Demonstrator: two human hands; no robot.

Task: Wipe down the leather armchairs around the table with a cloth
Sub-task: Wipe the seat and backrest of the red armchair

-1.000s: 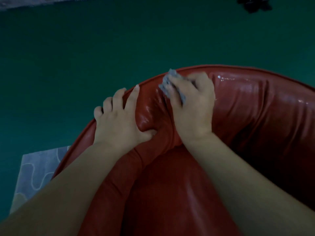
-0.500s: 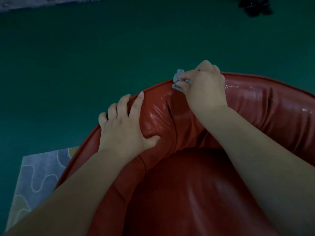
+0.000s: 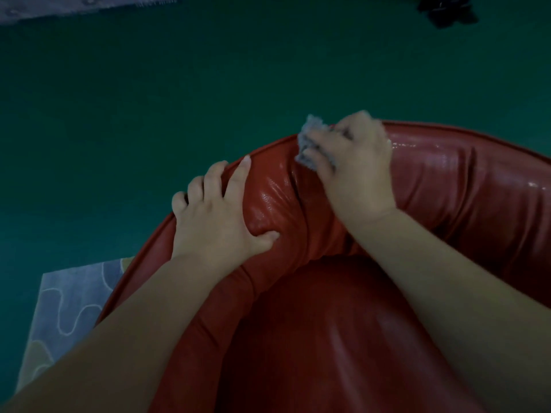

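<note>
while the padded rim of the red leather armchair [image 3: 447, 186] is being braced by the left hand [image 3: 217, 222], its fingers are being spread flat over the outer edge and its thumb is being pressed into the soft cushion, nothing being gripped. further right, a small grey cloth [image 3: 310, 144] is being bunched in the right hand [image 3: 360, 165], whose grip is being closed round it against the top of the backrest. the leather is being judged yielding and slick, the cloth limp and light; it is best being taken in a wad.
</note>
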